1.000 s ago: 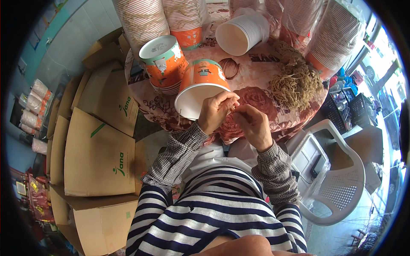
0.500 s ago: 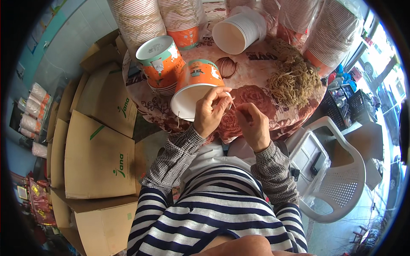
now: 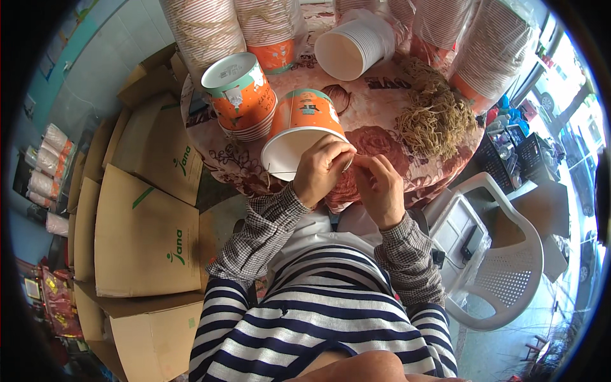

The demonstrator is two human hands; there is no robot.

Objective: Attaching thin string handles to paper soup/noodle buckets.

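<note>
Left hand (image 3: 323, 170) gripped cup (image 3: 299, 137) rim, table edge, 12 o'clock of torso; right hand (image 3: 380, 184) pinched thin cord at it. Cord could slip, pinch being slight

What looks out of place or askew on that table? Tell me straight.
Nothing looks spilled or damaged. The orange paper cup at the left hand lies tipped toward the person, and a white cup stack lies on its side. The pile of tan string is a loose tangle.
</note>
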